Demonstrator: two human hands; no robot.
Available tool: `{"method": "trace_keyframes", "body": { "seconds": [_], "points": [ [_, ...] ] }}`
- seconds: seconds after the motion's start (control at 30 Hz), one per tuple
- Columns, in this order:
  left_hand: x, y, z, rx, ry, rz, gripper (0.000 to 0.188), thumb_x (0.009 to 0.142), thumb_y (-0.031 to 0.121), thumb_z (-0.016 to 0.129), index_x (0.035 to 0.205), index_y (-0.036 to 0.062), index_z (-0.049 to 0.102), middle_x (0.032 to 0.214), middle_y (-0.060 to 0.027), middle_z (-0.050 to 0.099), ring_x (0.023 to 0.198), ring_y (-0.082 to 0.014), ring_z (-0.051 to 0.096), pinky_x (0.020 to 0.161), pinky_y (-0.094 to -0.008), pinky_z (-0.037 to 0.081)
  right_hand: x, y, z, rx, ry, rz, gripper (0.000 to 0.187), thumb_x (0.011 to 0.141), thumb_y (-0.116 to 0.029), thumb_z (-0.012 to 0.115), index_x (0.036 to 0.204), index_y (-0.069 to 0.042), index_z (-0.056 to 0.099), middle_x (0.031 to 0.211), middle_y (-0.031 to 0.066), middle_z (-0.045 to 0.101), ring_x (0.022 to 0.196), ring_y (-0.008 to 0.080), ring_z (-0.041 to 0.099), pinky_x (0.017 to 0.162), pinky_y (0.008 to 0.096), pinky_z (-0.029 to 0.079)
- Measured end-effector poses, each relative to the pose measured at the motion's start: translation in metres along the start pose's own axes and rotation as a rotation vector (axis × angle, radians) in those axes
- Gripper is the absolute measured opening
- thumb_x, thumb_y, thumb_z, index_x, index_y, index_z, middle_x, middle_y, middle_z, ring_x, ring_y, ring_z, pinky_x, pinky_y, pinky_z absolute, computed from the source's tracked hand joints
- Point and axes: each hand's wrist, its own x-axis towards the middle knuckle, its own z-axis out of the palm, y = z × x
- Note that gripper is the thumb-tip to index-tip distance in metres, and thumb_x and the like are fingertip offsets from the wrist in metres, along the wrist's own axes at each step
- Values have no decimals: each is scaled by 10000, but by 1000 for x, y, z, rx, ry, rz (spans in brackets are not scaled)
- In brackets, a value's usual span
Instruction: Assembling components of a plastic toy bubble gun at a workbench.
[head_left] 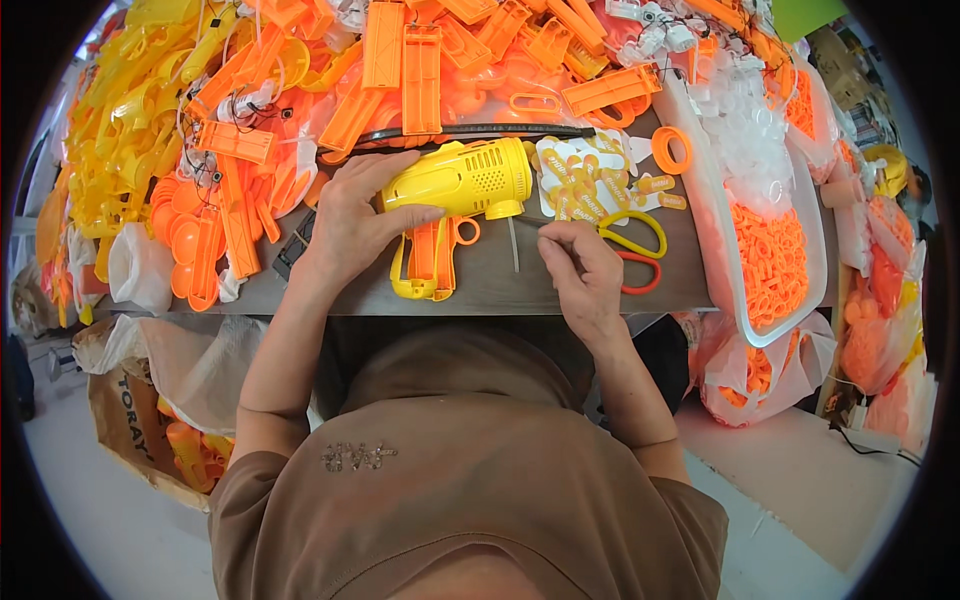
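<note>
A yellow and orange toy bubble gun (460,175) lies on its side at the table's near edge, barrel to the right. My left hand (352,212) is closed round the rear of its yellow body, thumb on the near side. Its orange handle (428,260) with yellow trim points toward me. From a round yellow cap (504,209) under the barrel hangs a thin clear tube (515,245). My right hand (583,268) is just right of the tube, fingers curled together; what they pinch, if anything, is hidden. Beside it lie scissors (650,235) with yellow and red handles.
Label stickers (590,180) and an orange ring (671,150) lie behind my right hand. A clear bin (770,335) of orange rings stands at the right. Orange parts (420,80) and yellow parts (130,120) pile up behind and left. A paper sack (140,440) stands below left.
</note>
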Motion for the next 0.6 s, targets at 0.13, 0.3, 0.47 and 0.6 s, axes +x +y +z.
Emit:
{"method": "trace_keyframes", "body": {
  "seconds": [0.13,0.3,0.47,0.6],
  "points": [
    [1,3,3,-16,-15,-40,533,653,269,757,1082,-1,591,998,-151,618,935,-266,570,828,-343,452,-1,9,3,2,7,44,87,833,-8,555,919,-6,563,687,-10,505,565,23,438,471,177,366],
    [-2,5,5,-10,35,-31,526,649,257,762,1071,-6,593,995,-168,614,914,-275,585,803,-343,468,2,5,6,142,6,274,198,838,-7,534,1034,-13,505,806,37,545,582,43,479,473,175,398],
    [-4,7,5,46,3,-46,530,659,211,763,1101,-15,579,1043,-164,603,969,-243,581,848,-327,450,12,-4,14,284,-9,352,312,842,-9,516,1138,-15,416,1022,131,526,612,83,532,472,180,411],
    [-6,6,10,128,57,54,510,664,260,749,1066,-8,587,998,-170,605,925,-288,580,791,-351,470,18,-9,18,361,-50,410,372,838,-11,517,1179,-16,370,1051,169,513,615,102,547,452,183,413]
  ]
}}
